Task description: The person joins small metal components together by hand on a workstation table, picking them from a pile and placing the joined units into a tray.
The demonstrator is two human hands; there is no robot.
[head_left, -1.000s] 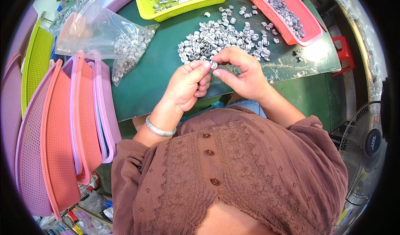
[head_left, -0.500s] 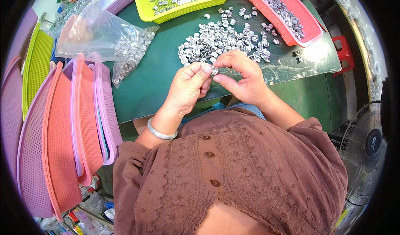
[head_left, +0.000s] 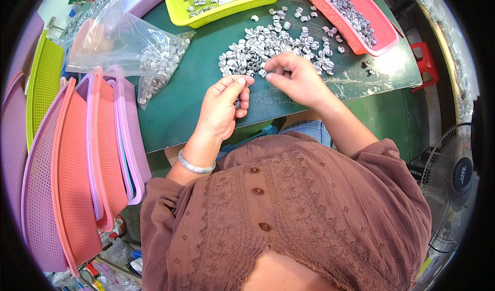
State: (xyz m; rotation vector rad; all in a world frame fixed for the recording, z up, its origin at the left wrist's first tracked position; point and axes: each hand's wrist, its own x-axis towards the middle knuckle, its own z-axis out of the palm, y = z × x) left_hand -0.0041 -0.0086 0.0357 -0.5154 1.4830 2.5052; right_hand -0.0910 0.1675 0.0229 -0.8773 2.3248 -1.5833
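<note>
On the green table (head_left: 206, 53) lies a loose heap of small, silvery, curved metal pieces (head_left: 283, 41) with dark grooves. My left hand (head_left: 225, 102) is closed just in front of the heap, thumb pressed on the forefinger. Dark metal pieces (head_left: 237, 103) show between its curled fingers; how many is hidden. At the heap's near edge, my right hand (head_left: 299, 82) has its thumb and forefinger bent around one metal piece (head_left: 263, 73). Its other fingers are folded in and partly hidden.
A yellow-green basket (head_left: 178, 18) and a pink basket (head_left: 384, 47), both with metal pieces inside, stand at the back. Left of the heap lies a clear bag (head_left: 160, 64) of pieces. Nested baskets (head_left: 77, 188) fill the left side; a fan (head_left: 448, 188) stands right.
My hands have parted from around a piece between their fingertips. The right has moved up to the heap's near edge; the left has drawn slightly to the left, staying closed.
</note>
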